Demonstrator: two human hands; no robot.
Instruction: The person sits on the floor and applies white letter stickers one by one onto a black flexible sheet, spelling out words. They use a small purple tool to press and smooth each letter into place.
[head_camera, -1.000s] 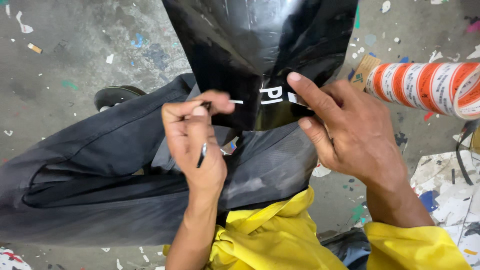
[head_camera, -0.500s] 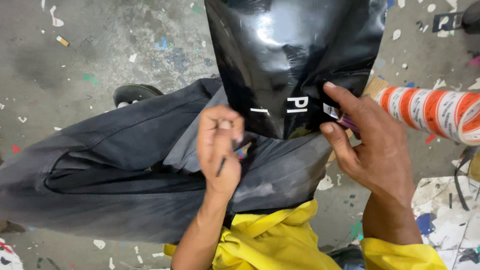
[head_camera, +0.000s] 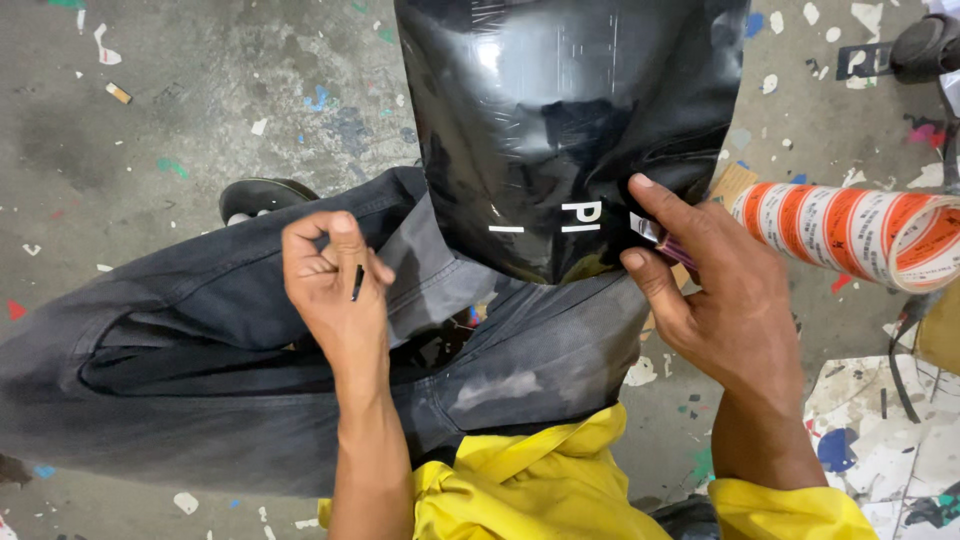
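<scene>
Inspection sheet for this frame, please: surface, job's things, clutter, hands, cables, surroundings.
Surface: grey concrete floor, paint-flecked.
Job's things: glossy black panel resting on the lap, pale cut-out marks near its lower edge.
Clutter: paper scraps; red-and-white striped roll beside the panel.
Hands: left hand pinches a thin dark tool; right hand grips the panel's lower right edge.
Cables: black cord on the floor at right.
Surroundings: dark trousers, yellow shirt.

Right hand grips black bag; left hand holds blade
</scene>
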